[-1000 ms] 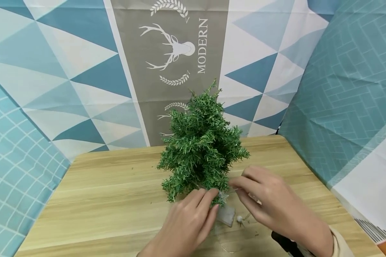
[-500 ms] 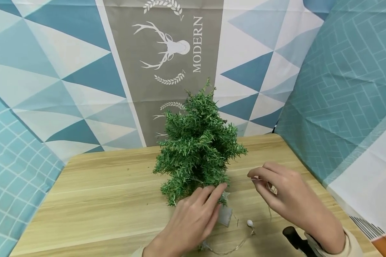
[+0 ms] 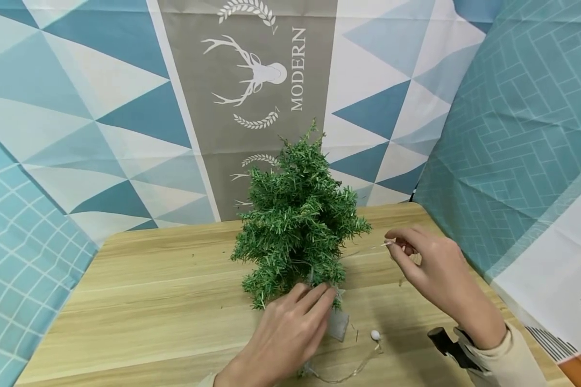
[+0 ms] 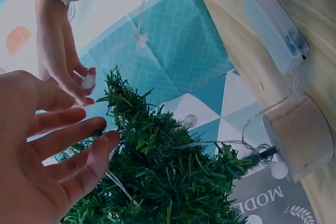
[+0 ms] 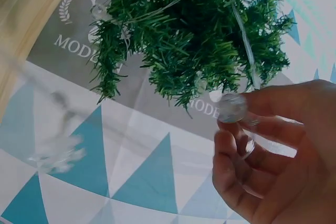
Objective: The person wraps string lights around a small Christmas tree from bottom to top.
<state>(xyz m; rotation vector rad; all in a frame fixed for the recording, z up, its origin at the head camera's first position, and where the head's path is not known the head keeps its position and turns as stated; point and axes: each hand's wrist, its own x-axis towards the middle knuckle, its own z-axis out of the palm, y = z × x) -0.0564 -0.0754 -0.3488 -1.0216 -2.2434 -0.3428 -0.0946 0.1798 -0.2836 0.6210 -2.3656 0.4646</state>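
A small green artificial Christmas tree (image 3: 300,215) stands on the table, its round wooden base (image 4: 302,139) showing in the left wrist view. Thin clear string lights (image 5: 242,32) run through its branches. My right hand (image 3: 433,263), right of the tree, pinches the string at a clear ball bulb (image 5: 231,107), with the wire stretched toward the branches. At the lower front branches, my left hand (image 3: 290,322) has its thumb and fingertips close together on the wire, partly hidden by greenery. Beside this hand a clear star-shaped light (image 3: 340,295) shows.
A pale battery box (image 3: 339,325) lies in front of the tree. A loose length of the string with a white ball bulb (image 3: 375,335) curves over the wooden table (image 3: 140,306). Patterned cloths (image 3: 382,59) stand behind and at both sides.
My right hand has moved right and up, away from the tree, drawing the wire out. The left hand stays at the lower branches, shifting slightly. The loose bulb slid right earlier.
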